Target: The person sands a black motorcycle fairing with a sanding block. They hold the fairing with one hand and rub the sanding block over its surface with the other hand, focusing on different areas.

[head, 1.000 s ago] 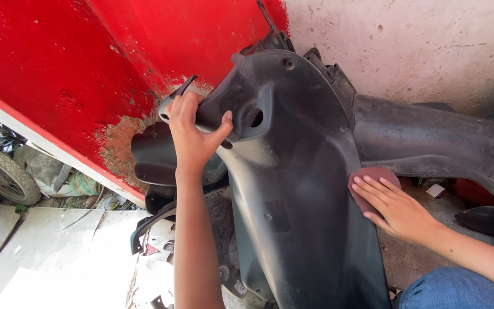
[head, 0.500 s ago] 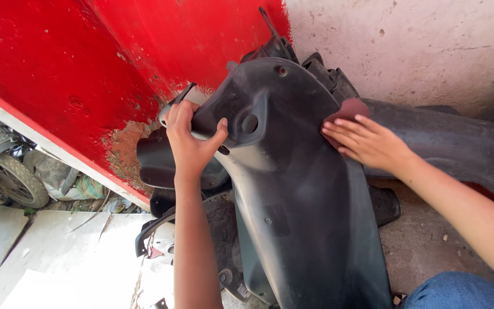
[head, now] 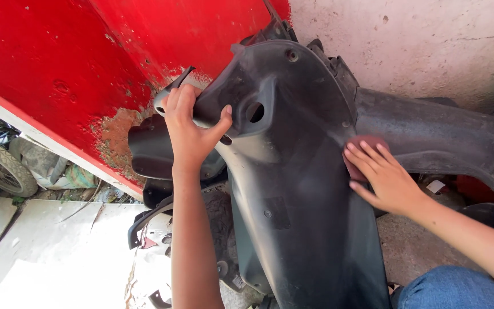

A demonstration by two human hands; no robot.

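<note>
Head view, 1 frame. Your left hand is closed around the upper left edge of the black plastic scooter panel, fingers curled over the rim, thumb hooked toward the round hole in the panel face. Your right hand lies flat, fingers spread and straight, pressing a dark reddish sanding pad against the panel's right edge; the pad is mostly under your fingers, only its top and left side show. Your palm is not wrapped around anything, just pushing down.

The panel stands roughly upright, tilted a little, between your 2 arms, its top near the red metal sheet and its lower end running down to the bottom of the frame. A 2nd dark body part stretches out to the right behind it, touching or nearly touching the panel, cannot tell which. The red sheet has a rusted patch just left of your left wrist. A rough plaster wall sits upper right. A tyre lies far left under the red sheet's edge, and pale concrete slabs lower left. Your blue-jeaned knee is at bottom right.
</note>
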